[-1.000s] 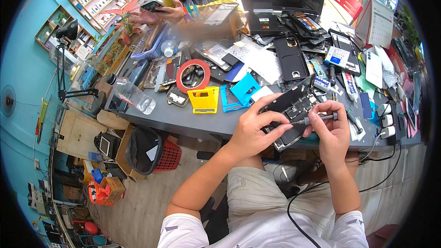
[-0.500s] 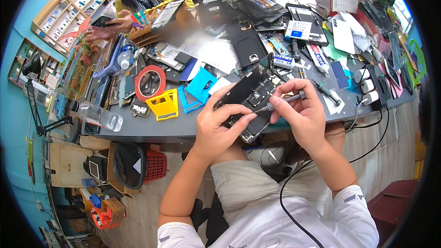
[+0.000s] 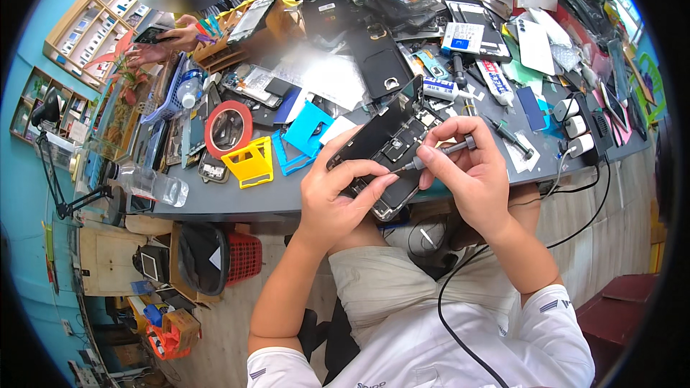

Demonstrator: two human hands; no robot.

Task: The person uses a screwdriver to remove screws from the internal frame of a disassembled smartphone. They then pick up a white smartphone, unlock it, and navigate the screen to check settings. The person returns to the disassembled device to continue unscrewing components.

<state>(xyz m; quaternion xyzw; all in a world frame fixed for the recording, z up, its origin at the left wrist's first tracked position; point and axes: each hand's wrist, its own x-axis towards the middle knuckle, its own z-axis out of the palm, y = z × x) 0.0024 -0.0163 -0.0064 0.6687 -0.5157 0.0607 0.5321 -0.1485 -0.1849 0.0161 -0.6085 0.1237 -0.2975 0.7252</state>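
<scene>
An opened smartphone (image 3: 397, 147) is held over the table's front edge, its screen panel (image 3: 375, 126) tilted up along the left side and its inner parts bare. My left hand (image 3: 329, 194) is closed on the phone's left side, with thumb and index finger meeting over the lower part of the body. In my right hand (image 3: 471, 179), the fingers pinch a slim grey screwdriver (image 3: 460, 146). Its thin tip points left, close to my left fingertips, over the phone. Whether the tip touches a screw is too small to tell.
A red tape roll (image 3: 228, 129), a yellow phone stand (image 3: 250, 163) and a blue one (image 3: 309, 131) lie left of the phone. Rightward are a syringe (image 3: 512, 136) and a power strip (image 3: 591, 136). A black cable (image 3: 460, 273) crosses my lap. Across the table, a person holds a phone.
The view has shifted slightly. Both hands keep their grip on the phone and screwdriver, with only small finger movements.
</scene>
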